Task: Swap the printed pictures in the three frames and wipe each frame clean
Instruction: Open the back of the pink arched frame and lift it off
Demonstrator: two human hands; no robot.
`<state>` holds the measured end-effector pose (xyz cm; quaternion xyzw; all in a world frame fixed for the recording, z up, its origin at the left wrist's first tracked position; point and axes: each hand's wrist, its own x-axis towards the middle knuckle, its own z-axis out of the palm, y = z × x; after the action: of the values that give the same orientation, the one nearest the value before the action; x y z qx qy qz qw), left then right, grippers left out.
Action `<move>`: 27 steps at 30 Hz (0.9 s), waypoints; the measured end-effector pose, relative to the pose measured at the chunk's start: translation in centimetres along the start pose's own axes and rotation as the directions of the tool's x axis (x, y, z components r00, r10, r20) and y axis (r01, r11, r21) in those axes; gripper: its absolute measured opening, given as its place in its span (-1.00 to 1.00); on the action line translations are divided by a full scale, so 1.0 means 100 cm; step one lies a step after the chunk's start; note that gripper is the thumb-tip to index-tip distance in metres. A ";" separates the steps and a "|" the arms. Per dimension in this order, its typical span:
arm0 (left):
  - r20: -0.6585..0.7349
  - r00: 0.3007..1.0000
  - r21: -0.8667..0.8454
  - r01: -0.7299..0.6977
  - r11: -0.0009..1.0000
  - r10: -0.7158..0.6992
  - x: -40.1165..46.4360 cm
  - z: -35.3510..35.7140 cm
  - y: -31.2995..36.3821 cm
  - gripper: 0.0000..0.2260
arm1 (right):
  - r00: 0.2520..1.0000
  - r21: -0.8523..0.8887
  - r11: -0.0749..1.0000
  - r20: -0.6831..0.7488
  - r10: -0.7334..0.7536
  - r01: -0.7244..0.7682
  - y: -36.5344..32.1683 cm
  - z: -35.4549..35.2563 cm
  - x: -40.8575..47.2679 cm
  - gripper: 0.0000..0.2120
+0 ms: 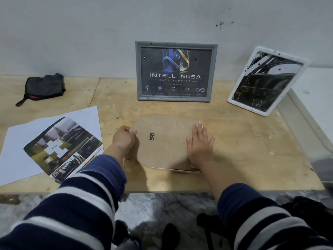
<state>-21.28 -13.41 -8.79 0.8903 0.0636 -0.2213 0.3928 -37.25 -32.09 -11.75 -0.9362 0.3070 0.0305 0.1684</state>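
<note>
A third frame lies face down on the wooden table, its brown backing board uppermost with a small black hanger near its left side. My left hand grips the board's left edge, fingers curled. My right hand rests flat on the right part of the board, fingers spread. A grey frame holding a dark logo print leans against the wall behind. A white frame with a dark car picture leans at the right. A loose printed collage sheet lies at the left.
A dark folded cloth sits at the back left of the table. A white appliance or box stands at the right edge. The table's front edge runs just below the face-down frame.
</note>
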 end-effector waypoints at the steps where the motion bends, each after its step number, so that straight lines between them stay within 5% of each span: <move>1: 0.005 1.000 -0.024 0.016 1.000 -0.015 0.001 0.000 -0.002 -0.71 | 1.000 -0.015 1.000 0.008 0.006 -0.006 0.001 0.000 0.000 -0.45; 5: 0.027 0.999 -0.112 0.035 0.993 -0.032 0.002 0.000 -0.005 -0.76 | 1.000 -0.034 0.999 0.028 0.003 -0.002 0.000 -0.005 0.000 -0.44; 13: 0.028 0.996 -0.321 0.094 0.943 -0.090 0.000 -0.018 0.012 -0.84 | 0.937 0.379 0.912 -0.232 0.261 -0.160 -0.020 -0.030 0.001 -0.58; 15: 0.043 0.996 -0.322 0.084 0.943 -0.074 -0.002 -0.016 0.025 -0.80 | 0.901 0.553 0.805 -0.203 0.383 -0.217 -0.019 -0.041 0.001 -0.66; 20: 0.130 0.991 -0.339 0.025 0.941 0.020 -0.029 0.014 0.060 -0.86 | 0.779 0.876 0.342 0.058 0.624 -0.339 0.021 -0.052 0.001 -0.67; 27: 0.289 0.934 -0.191 -0.158 0.969 0.209 -0.074 0.095 0.096 -0.79 | 0.510 0.933 0.094 0.104 0.854 -0.347 0.106 -0.062 -0.029 -0.70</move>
<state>-28.37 -26.41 -4.70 0.8117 -0.0639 -0.3130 0.4889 -46.07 -40.53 -8.54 -0.4415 0.6739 -0.2944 0.5141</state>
